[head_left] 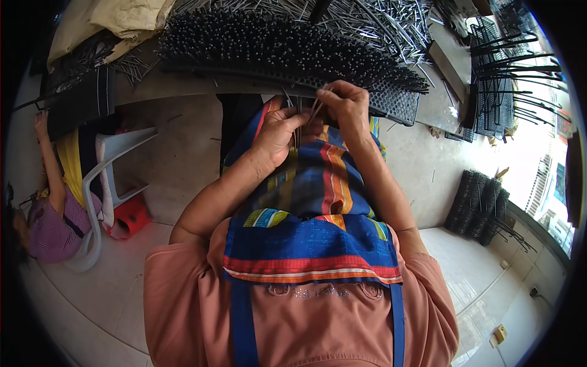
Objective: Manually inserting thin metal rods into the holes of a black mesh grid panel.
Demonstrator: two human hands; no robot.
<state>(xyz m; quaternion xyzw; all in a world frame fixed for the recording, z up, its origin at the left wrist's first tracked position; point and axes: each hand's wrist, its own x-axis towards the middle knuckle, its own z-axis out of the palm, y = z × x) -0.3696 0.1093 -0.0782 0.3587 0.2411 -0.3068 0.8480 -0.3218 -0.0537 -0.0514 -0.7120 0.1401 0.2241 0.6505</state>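
Observation:
My left hand (pixel 276 136) is closed around a few thin metal rods (pixel 298 136), which stick out above and below its fingers over my lap. My right hand (pixel 348 109) is beside it, its thumb and fingers pinched on thin rods at the near edge of a black perforated tray (pixel 394 103). Dark rods (pixel 275 46) stand upright and close together in most of the tray's holes. Bare holes show along its near right part. Fingers hide exactly how the rods lie between the two hands.
Loose metal rods (pixel 391 24) lie heaped behind the tray. Black racks with long hooks (pixel 507 79) stand at the right, and a dark bundle (pixel 477 205) is on the floor. To the left, another person (pixel 58 226) sits by a pale plastic chair (pixel 92 232) and red container (pixel 131 220).

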